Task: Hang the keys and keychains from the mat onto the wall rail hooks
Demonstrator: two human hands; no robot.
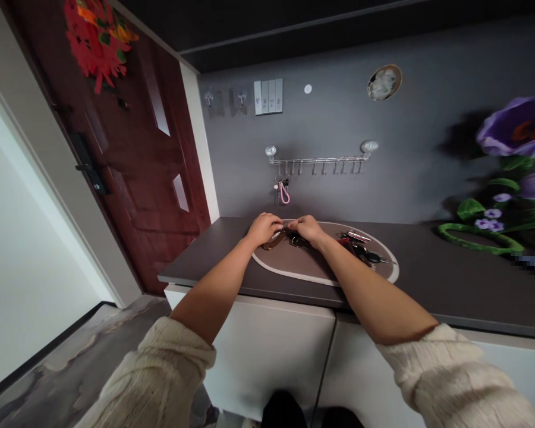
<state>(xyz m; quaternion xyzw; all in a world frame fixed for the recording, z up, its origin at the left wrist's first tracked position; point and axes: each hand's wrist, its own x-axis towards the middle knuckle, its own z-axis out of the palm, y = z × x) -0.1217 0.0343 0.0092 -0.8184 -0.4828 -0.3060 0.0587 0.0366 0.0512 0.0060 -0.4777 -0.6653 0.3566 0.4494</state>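
Two bare hands meet over an oval mat (325, 274) on a dark countertop (450, 285). The left hand (264, 229) and right hand (308, 229) both have their fingers curled in and pinched onto a dark key bunch (290, 236). The bunch lies between them, at 3 o'clock from the left hand and 9 o'clock from the right. More loose keys (361, 246) lie on the mat at 4 o'clock from the right hand, and a hook rail (321, 159) hangs on the wall at 12 o'clock.
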